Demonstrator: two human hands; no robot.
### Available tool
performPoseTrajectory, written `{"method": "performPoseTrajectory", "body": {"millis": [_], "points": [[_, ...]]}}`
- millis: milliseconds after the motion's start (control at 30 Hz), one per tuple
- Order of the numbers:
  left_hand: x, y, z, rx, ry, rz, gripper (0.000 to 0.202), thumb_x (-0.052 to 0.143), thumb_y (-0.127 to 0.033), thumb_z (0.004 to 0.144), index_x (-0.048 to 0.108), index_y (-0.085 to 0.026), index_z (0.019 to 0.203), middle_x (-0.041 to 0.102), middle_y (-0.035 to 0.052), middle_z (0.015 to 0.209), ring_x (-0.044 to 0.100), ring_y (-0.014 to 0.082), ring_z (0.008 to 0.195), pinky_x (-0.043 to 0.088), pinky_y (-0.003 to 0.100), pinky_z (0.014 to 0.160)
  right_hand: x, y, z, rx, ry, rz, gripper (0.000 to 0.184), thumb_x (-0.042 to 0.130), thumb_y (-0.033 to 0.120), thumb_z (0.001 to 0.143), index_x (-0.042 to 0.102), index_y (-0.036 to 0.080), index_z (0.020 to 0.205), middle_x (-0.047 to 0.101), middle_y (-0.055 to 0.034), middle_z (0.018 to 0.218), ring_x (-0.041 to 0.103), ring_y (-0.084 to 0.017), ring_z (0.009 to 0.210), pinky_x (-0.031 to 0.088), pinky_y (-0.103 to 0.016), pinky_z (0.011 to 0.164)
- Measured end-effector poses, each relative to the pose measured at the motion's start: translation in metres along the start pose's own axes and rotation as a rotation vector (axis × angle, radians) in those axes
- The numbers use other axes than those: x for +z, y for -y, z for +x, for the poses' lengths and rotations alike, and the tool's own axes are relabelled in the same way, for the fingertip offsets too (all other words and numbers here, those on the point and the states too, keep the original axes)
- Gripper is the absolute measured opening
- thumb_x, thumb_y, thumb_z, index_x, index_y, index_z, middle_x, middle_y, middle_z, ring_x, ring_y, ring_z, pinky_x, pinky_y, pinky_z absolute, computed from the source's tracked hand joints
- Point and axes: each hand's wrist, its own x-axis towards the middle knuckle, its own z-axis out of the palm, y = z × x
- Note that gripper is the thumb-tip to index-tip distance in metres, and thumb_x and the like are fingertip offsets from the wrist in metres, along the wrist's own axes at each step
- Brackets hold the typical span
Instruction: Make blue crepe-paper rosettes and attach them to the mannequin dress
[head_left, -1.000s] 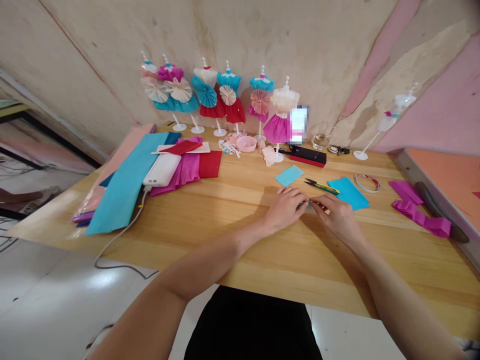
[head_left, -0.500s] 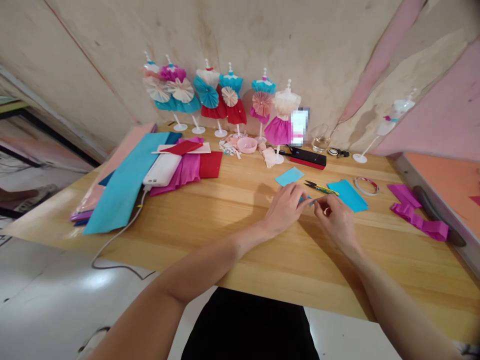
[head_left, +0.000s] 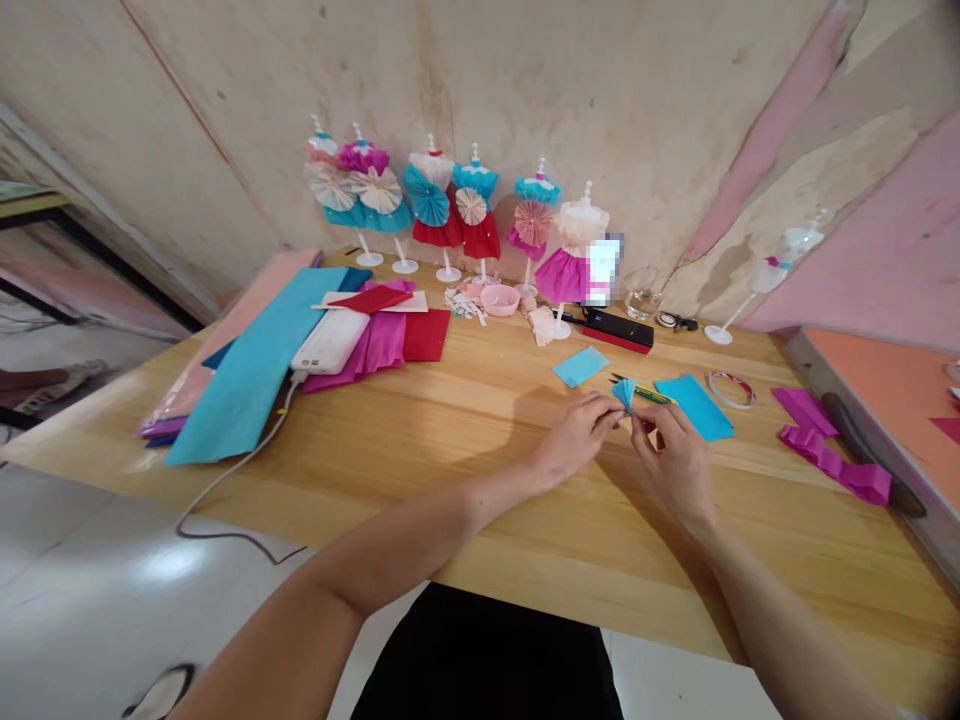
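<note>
Head camera shows your left hand (head_left: 576, 438) and right hand (head_left: 673, 462) both pinching the base of a pleated blue paper fan (head_left: 623, 392), raised just beside the yellow-handled snips (head_left: 649, 394) on the wooden table (head_left: 465, 430).

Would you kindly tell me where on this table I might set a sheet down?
The widest bare table lies between the long blue sheet and the left hand, reaching the near edge. Another patch lies between the right hand and the magenta strips. The back by the mannequins and around the scissors and the blue paper fan is crowded.
</note>
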Motion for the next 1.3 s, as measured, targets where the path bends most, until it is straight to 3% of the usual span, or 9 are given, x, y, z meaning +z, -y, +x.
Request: {"method": "performPoseTrajectory", "body": {"millis": [467, 1300], "points": [[0.0008, 0.0032, -0.0021, -0.089, 0.029, -0.102, 0.023, 0.048, -0.027, 0.095, 0.069, -0.016, 0.097, 0.069, 0.0038, 0.090, 0.065, 0.0127, 0.082, 0.050, 0.026, 0.081, 0.0027, -0.0036, -0.0021, -0.148, 0.007, -0.102, 0.012, 0.053, 0.018, 0.091, 0.063, 0.021, 0.096, 0.067, -0.0069, 0.091, 0.062, -0.021, 0.083, 0.047, -0.033, 0.072], [0.0050, 0.0037, -0.0024, -0.077, 0.003, -0.059, 0.018, 0.048, -0.021, 0.092, 0.065, -0.016, 0.094, 0.067, 0.0039, 0.092, 0.061, 0.0123, 0.082, 0.049, 0.025, 0.078, 0.0062, -0.0048, -0.0044, -0.125, 0.014, -0.106, 0.013, 0.052, 0.021, 0.092, 0.064, 0.021, 0.097, 0.066, -0.0069, 0.090, 0.063, -0.021, 0.082, 0.049, -0.035, 0.072]]}}
